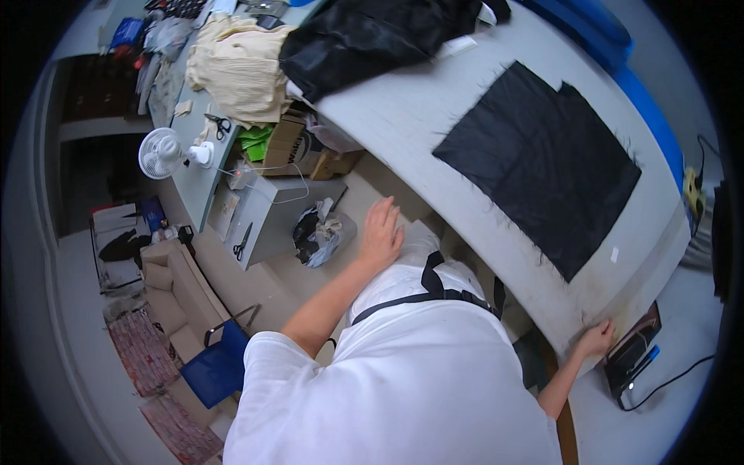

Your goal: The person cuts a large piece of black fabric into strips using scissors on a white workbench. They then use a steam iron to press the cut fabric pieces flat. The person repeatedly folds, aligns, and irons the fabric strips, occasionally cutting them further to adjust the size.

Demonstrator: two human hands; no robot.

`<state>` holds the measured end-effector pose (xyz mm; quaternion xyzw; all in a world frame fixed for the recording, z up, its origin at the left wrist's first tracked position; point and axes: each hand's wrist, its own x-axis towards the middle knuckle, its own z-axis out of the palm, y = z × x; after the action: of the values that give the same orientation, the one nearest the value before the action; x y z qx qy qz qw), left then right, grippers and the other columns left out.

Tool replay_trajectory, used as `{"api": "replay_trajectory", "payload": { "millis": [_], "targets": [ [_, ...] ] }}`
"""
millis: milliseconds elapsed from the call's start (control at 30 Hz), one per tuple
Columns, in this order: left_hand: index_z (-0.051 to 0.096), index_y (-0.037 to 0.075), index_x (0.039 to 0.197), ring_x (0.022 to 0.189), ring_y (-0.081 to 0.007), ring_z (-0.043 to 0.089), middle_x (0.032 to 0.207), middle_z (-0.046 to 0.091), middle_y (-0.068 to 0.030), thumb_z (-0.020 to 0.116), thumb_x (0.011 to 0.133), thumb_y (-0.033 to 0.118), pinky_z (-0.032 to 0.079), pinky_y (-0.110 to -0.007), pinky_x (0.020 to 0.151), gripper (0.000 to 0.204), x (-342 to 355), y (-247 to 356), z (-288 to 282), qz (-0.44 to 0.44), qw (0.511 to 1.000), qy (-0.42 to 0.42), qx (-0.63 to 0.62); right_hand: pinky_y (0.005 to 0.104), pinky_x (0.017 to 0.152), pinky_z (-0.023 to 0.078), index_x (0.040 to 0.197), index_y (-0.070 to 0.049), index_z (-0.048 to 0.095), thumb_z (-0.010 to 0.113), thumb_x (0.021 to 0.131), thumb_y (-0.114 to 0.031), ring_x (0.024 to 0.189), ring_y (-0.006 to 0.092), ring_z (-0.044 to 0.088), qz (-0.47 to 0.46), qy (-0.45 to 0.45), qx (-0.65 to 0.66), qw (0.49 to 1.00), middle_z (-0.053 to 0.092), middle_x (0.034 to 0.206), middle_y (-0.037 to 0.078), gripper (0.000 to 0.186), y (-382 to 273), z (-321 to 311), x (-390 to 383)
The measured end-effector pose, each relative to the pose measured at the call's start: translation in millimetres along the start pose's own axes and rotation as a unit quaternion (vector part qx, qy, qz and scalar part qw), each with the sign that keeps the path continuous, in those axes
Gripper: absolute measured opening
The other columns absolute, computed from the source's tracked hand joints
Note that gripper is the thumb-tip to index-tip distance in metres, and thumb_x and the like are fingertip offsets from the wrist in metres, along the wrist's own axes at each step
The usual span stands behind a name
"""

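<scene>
Item one, visibility. We find the right hand (597, 339) at the near edge of the long white work table (391, 124), its fingers curled beside a dark, flat-faced appliance with a blue part (643, 349). We cannot tell whether the fingers grip the table edge, the appliance or nothing. The black cord (678, 384) of the appliance runs off to the right into shadow. The left hand (381, 236) is open and grips nothing, fingers extended above the white trousers (422, 246); whether it touches them we cannot tell. The blue plastic object (589, 27) at the upper right is cut off.

Item two, counts. We count one flat black cloth piece with frayed edges and a notched top (542, 163), lying on the table ahead of the right hand; one crumpled shiny black fabric heap (372, 43) beyond it; one cream ribbed fabric pile (236, 66); two pairs of black-handled scissors (219, 124); one white round fan (159, 153); and one blue chair (217, 364).

Item three, containers. A translucent plastic bag (346, 231) on the floor holds black and pale scraps (308, 234). A brown cardboard box (282, 146) stands below the cream pile; its contents are hard to make out.
</scene>
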<state>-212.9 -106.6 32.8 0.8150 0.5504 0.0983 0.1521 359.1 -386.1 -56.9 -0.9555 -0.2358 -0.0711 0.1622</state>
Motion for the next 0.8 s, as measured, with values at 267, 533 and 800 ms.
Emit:
{"api": "replay_trajectory", "payload": {
  "millis": [267, 533, 800],
  "targets": [
    [0.053, -0.006, 0.124, 0.125, -0.0417, 0.046, 0.137, 0.048, -0.0255, 0.062, 0.085, 0.016, 0.037, -0.049, 0.107, 0.046, -13.6, -199.1, -22.1, -0.181, 0.977, 0.045, 0.106, 0.0485, 0.087, 0.048, 0.113, 0.003, 0.068, 0.063, 0.089, -0.023, 0.101, 0.0416, 0.062, -0.075, -0.001, -0.176, 0.982, 0.067, 0.104, 0.026, 0.036, -7.2, -5.0, 16.4],
    [0.056, -0.005, 0.110, 0.111, -0.0396, 0.057, 0.117, 0.059, -0.0241, 0.063, 0.082, 0.023, 0.047, -0.050, 0.095, 0.041, 136.2, -517.8, -174.2, -0.434, 0.868, 0.143, 0.196, 0.0393, 0.091, 0.050, 0.124, -0.002, 0.065, 0.059, 0.094, -0.018, 0.106, 0.0299, 0.064, -0.011, 0.023, 0.012, 1.000, 0.066, 0.121, 0.016, 0.034, -224.4, -10.6, -89.3],
    [0.077, 0.008, 0.095, 0.071, -0.0296, 0.066, 0.086, 0.073, -0.0154, 0.057, 0.089, 0.052, 0.049, -0.047, 0.061, 0.048, 183.7, -798.3, -165.2, -0.218, 0.917, -0.083, 0.325, 0.0421, 0.096, 0.047, 0.113, -0.001, 0.066, 0.063, 0.087, -0.012, 0.110, 0.0379, 0.059, -0.146, -0.171, 0.009, 0.974, 0.064, 0.116, 0.020, 0.029, -484.6, -57.8, -228.2]
  ]
}}
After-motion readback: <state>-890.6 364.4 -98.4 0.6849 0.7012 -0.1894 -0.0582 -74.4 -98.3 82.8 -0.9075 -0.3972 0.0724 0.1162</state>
